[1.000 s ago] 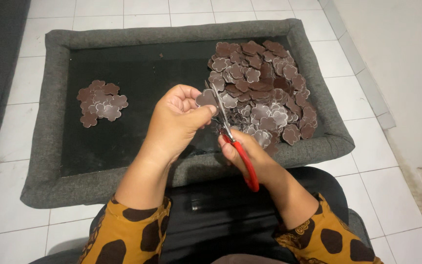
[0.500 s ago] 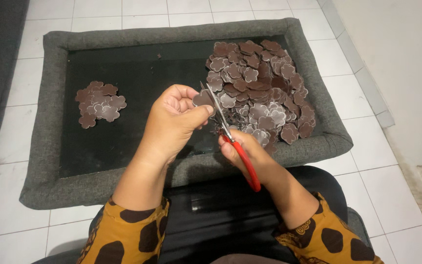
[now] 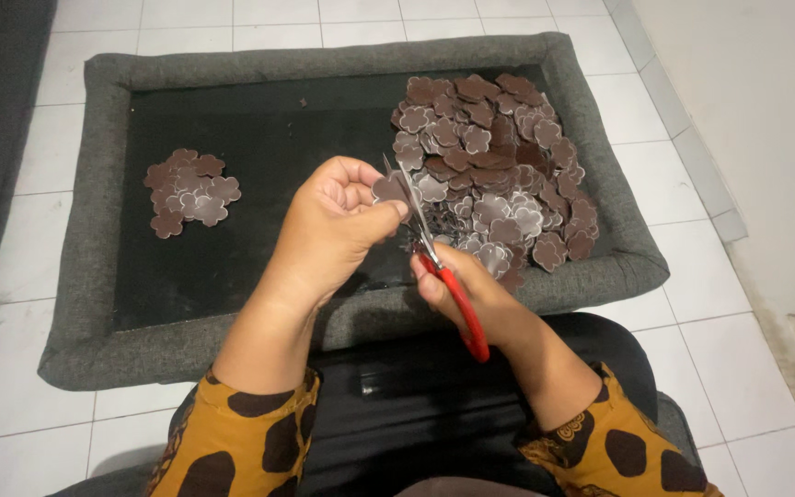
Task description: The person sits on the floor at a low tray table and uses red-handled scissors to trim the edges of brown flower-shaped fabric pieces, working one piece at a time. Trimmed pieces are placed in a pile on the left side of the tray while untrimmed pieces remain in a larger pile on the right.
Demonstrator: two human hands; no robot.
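Over the near edge of the grey-rimmed black tray (image 3: 75, 304) on the tiled floor, both hands work above the person's lap. The left hand (image 3: 338, 230) is closed in a pinch on a small brown flower-shaped piece (image 3: 388, 189), thumb and fingertips gripping its left part so the right edge stays free. The right hand (image 3: 471, 294) is wrapped around the red handles of the scissors (image 3: 434, 262); the blades run up and slightly left from the handles, their tips at the piece. Whether the blades are parted or closed on the edge is hard to tell from here.

The piece looks thin, flat and light, probably flexible sheet with a pale rim; likely to bend if held by one lobe only, so a pinch across its body seems right. Being roughly round and lobed, it has no clear long axis; its face is turned towards the camera.

A large heap of like pieces (image 3: 499, 166) lies at the tray's right, a small cluster (image 3: 186, 193) at its left.
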